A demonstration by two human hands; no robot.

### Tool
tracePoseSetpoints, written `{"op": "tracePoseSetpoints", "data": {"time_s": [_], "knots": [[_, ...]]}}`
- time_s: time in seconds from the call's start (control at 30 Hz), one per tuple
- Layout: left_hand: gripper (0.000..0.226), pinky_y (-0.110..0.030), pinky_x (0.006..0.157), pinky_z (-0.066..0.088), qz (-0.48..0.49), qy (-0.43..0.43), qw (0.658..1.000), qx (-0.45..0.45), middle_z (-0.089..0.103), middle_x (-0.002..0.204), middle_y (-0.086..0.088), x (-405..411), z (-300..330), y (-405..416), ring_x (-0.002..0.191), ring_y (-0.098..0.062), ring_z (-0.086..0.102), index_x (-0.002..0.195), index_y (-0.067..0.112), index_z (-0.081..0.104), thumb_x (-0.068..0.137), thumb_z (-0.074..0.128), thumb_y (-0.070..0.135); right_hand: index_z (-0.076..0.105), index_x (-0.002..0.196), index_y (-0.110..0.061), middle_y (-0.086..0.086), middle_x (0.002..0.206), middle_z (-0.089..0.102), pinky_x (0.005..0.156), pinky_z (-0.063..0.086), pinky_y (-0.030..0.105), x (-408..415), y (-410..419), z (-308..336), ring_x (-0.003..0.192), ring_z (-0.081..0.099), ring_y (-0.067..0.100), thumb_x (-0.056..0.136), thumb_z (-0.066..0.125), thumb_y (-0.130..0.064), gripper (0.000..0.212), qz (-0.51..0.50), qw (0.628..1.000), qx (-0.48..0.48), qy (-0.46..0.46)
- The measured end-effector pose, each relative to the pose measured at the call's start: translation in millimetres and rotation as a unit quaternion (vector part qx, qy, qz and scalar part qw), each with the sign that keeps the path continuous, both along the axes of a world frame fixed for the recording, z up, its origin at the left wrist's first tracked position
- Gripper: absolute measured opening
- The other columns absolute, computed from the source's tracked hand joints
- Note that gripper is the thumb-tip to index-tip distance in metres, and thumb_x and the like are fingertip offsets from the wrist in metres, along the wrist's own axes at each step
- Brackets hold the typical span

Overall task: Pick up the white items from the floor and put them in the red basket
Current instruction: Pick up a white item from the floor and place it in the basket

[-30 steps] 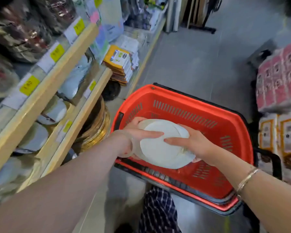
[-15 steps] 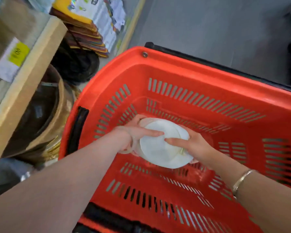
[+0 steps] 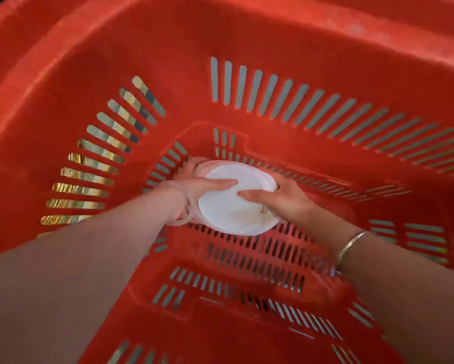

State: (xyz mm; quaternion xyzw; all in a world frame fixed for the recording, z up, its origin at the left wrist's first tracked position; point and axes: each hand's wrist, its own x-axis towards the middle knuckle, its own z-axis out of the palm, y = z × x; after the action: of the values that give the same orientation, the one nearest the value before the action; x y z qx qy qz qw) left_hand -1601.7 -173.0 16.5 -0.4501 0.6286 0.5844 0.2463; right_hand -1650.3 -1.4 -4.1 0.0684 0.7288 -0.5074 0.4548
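A stack of round white items in clear plastic wrap (image 3: 236,206) is down at the bottom of the red basket (image 3: 273,43), near its far left corner. My left hand (image 3: 197,193) grips the stack's left side, thumb across the top. On the right side my right hand (image 3: 278,199) holds it, thumb on top, with a metal bangle on that wrist. I cannot tell whether the stack rests on the basket floor. The basket fills the whole view.
The basket's slotted walls (image 3: 325,111) rise on all sides around my arms. Through the left slots, shiny gold objects (image 3: 89,174) show outside the basket. The slotted basket floor (image 3: 247,264) lies bare in front of the stack.
Both hands have lowered the white stack from rim height deep into the basket. The camera has leaned in, so shelves and aisle floor are out of view.
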Motion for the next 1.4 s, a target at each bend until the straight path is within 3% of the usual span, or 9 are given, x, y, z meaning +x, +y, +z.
{"op": "tracePoseSetpoints", "data": {"time_s": [0.17,0.33,0.5,0.67,0.87,1.0,1.1,1.23,1.4], "knots": [[0.068,-0.037,0.064,0.056,-0.017,0.024,1.000,-0.010,0.054,0.107,0.012,-8,-14,-9,0.086,-0.014,0.058,0.120,0.037,0.048,0.063,0.085,0.030,0.064,0.113,-0.032,-0.009,0.097,0.072,0.062,0.054,0.023,-7,-2,-14,0.086,0.069,0.010,0.071,0.081,-0.027,0.046,-0.010,1.000,-0.010,-0.021],[0.072,-0.035,0.098,0.046,-0.057,0.092,0.991,-0.073,0.053,0.127,0.005,-19,-23,-9,0.115,-0.016,0.052,0.129,0.028,0.047,0.066,0.083,0.028,0.057,0.119,-0.032,-0.015,0.097,0.066,0.060,0.055,0.020,-12,-5,-14,0.083,0.066,0.004,0.076,0.076,-0.030,0.047,-0.031,0.999,0.006,0.002],[0.077,-0.007,0.078,0.028,-0.071,0.113,0.984,-0.114,0.046,0.136,-0.003,-19,-18,-10,0.118,-0.014,0.045,0.140,0.024,0.036,0.075,0.077,0.026,0.041,0.133,-0.015,0.001,0.116,0.060,0.059,0.050,0.024,-15,-21,0,0.098,0.061,0.021,0.080,0.069,-0.044,0.066,0.065,0.990,0.108,0.056],[0.089,-0.031,0.105,0.037,-0.088,0.067,0.986,-0.127,0.048,0.136,-0.011,-14,15,-12,0.125,-0.027,0.047,0.141,0.022,0.033,0.067,0.080,0.036,0.037,0.135,-0.009,0.011,0.125,0.059,0.098,0.044,0.039,-11,-27,27,0.118,0.055,0.031,0.080,0.068,-0.047,0.074,0.066,0.975,0.191,0.092],[0.066,-0.033,0.101,0.039,-0.093,0.063,0.985,-0.134,0.053,0.128,-0.009,14,88,-16,0.119,-0.026,0.051,0.133,0.012,0.042,0.077,0.074,0.028,0.047,0.134,-0.014,0.006,0.127,0.059,0.084,0.045,0.031,9,-28,102,0.115,0.056,0.029,0.081,0.069,-0.042,0.064,0.072,0.969,0.190,0.137],[0.057,-0.028,0.092,0.038,0.014,0.079,0.992,-0.101,0.056,0.120,-0.008,33,145,-15,0.111,-0.022,0.053,0.128,0.009,0.046,0.080,0.071,0.027,0.049,0.132,-0.018,0.002,0.113,0.060,0.061,0.047,0.025,24,-51,157,0.092,0.057,0.024,0.081,0.069,-0.043,0.060,0.056,0.978,0.128,0.154],[0.051,-0.026,0.076,0.040,0.135,0.123,0.981,-0.060,0.054,0.099,-0.006,52,194,-19,0.090,-0.017,0.052,0.123,0.010,0.049,0.080,0.072,0.025,0.052,0.122,-0.026,-0.008,0.100,0.057,0.073,0.056,0.042,41,-76,213,0.097,0.061,0.022,0.084,0.067,-0.039,0.042,0.029,0.990,0.056,0.124],[0.045,-0.042,0.094,0.049,0.233,0.129,0.962,-0.054,0.055,0.102,-0.001,104,246,-30,0.099,-0.024,0.059,0.111,0.020,0.055,0.074,0.076,0.035,0.058,0.093,-0.026,-0.014,0.086,0.056,0.085,0.054,0.055,75,-96,271,0.098,0.065,0.028,0.083,0.068,-0.037,0.018,0.074,0.986,0.009,0.150],[0.022,-0.030,0.078,0.048,0.376,0.139,0.915,-0.055,0.063,0.098,-0.008,215,289,-55,0.086,-0.024,0.060,0.080,0.026,0.051,0.079,0.072,0.031,0.059,0.105,-0.020,0.000,0.097,0.061,0.079,0.055,0.057,155,-149,328,0.086,0.064,0.025,0.085,0.064,-0.041,0.030,0.196,0.971,-0.007,0.140]]}}
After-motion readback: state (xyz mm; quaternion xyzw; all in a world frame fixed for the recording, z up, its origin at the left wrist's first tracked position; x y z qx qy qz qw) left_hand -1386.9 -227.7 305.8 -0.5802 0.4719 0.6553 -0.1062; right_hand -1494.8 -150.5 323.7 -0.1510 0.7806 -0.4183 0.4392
